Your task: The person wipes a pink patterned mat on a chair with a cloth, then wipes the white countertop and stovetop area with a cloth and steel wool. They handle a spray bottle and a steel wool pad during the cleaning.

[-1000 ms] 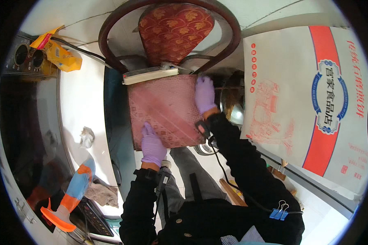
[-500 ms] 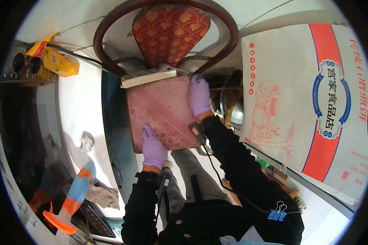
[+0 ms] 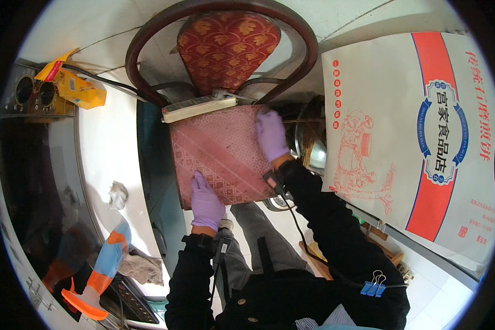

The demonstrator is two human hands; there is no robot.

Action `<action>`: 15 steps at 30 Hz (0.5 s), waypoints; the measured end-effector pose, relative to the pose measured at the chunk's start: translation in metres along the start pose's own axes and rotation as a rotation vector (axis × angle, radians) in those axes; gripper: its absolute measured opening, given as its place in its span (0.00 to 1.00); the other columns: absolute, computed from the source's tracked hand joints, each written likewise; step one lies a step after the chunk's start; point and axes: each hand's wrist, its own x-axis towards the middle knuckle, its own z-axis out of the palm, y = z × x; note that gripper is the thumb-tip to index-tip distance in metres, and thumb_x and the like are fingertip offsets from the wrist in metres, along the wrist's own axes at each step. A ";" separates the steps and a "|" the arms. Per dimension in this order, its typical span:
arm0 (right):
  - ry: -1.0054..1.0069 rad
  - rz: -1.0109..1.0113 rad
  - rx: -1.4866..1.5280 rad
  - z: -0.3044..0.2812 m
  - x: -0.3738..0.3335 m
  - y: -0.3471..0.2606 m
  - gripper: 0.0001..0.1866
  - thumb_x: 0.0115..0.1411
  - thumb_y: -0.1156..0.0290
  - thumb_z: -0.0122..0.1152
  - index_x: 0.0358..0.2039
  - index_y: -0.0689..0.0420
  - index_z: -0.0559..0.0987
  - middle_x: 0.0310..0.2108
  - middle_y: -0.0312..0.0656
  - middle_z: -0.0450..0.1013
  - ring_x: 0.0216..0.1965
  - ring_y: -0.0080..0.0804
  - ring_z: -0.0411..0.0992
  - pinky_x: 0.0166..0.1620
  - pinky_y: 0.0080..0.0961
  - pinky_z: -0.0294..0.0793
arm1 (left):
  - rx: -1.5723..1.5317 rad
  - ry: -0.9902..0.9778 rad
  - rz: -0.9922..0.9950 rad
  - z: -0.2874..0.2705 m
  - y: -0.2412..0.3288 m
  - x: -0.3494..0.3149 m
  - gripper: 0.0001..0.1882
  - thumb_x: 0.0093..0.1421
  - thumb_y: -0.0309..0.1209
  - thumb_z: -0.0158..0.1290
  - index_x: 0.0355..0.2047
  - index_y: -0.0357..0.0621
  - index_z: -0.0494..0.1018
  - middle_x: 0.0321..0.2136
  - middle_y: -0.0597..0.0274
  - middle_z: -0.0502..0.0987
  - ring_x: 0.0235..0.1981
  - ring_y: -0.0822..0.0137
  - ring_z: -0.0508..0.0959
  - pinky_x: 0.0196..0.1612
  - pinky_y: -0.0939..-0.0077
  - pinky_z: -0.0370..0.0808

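Observation:
A square pinkish-red patterned panel (image 3: pixel 220 146), much like a chair seat, lies before me with its near edge above my legs. My left hand (image 3: pixel 207 206), in a purple glove, rests at its near left edge with the fingers lying on the surface. At the far right edge is my right hand (image 3: pixel 271 136), also gloved in purple. Its fingers are smeared by motion, and whether they hold anything is hidden. Along the panel's far edge lies a white power strip (image 3: pixel 198 109).
Behind stands a chair with a red leaf-patterned back (image 3: pixel 228 49). To the left are a white counter (image 3: pixel 113 137), a yellow packet (image 3: pixel 81 91) and an orange-and-blue spray bottle (image 3: pixel 107 261). A large printed cardboard sheet (image 3: pixel 385 137) fills the right, beside metal pans (image 3: pixel 316 154).
My right hand has shifted slightly down and right along the panel's edge, and its wrist has moved right. My left hand keeps its place on the panel. The whole view has shifted slightly.

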 end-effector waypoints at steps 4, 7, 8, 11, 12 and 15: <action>0.159 0.115 0.135 0.021 0.009 -0.008 0.07 0.58 0.75 0.54 0.35 0.60 0.79 0.37 0.56 0.70 0.43 0.57 0.70 0.46 0.43 0.71 | -0.005 0.005 -0.029 -0.002 0.002 -0.003 0.51 0.55 0.51 0.53 0.66 0.21 0.53 0.70 0.32 0.49 0.72 0.43 0.46 0.73 0.57 0.41; 0.100 0.001 0.114 0.043 0.012 -0.013 0.08 0.54 0.76 0.61 0.36 0.60 0.78 0.38 0.54 0.72 0.43 0.55 0.71 0.48 0.42 0.71 | 0.006 0.017 -0.036 0.000 0.006 0.001 0.51 0.54 0.49 0.55 0.66 0.20 0.52 0.70 0.32 0.48 0.71 0.42 0.49 0.73 0.60 0.43; 0.126 -0.050 0.182 0.046 0.013 -0.011 0.08 0.54 0.76 0.62 0.36 0.60 0.78 0.38 0.53 0.72 0.43 0.55 0.71 0.48 0.41 0.72 | 0.018 -0.011 -0.023 0.001 0.006 0.000 0.51 0.54 0.48 0.56 0.66 0.20 0.52 0.70 0.33 0.47 0.71 0.42 0.50 0.73 0.61 0.44; 0.178 -0.030 0.163 0.044 0.013 -0.003 0.08 0.53 0.75 0.63 0.34 0.60 0.80 0.36 0.51 0.74 0.42 0.52 0.72 0.47 0.41 0.73 | -0.151 0.047 -0.076 0.007 0.002 -0.003 0.51 0.53 0.46 0.57 0.66 0.20 0.51 0.70 0.33 0.46 0.69 0.42 0.53 0.72 0.66 0.48; 0.199 0.071 0.155 0.041 0.015 0.001 0.07 0.53 0.75 0.63 0.34 0.60 0.81 0.36 0.51 0.74 0.42 0.52 0.73 0.46 0.41 0.73 | -0.135 0.108 -0.074 0.008 0.001 -0.002 0.51 0.53 0.46 0.57 0.66 0.20 0.51 0.70 0.33 0.47 0.69 0.42 0.53 0.72 0.66 0.49; 0.201 0.136 0.068 0.034 0.018 0.008 0.06 0.53 0.74 0.63 0.32 0.60 0.82 0.35 0.51 0.74 0.40 0.52 0.73 0.44 0.42 0.74 | -0.155 0.114 -0.072 0.009 -0.001 -0.001 0.52 0.52 0.46 0.57 0.67 0.21 0.51 0.70 0.32 0.47 0.69 0.43 0.53 0.71 0.67 0.50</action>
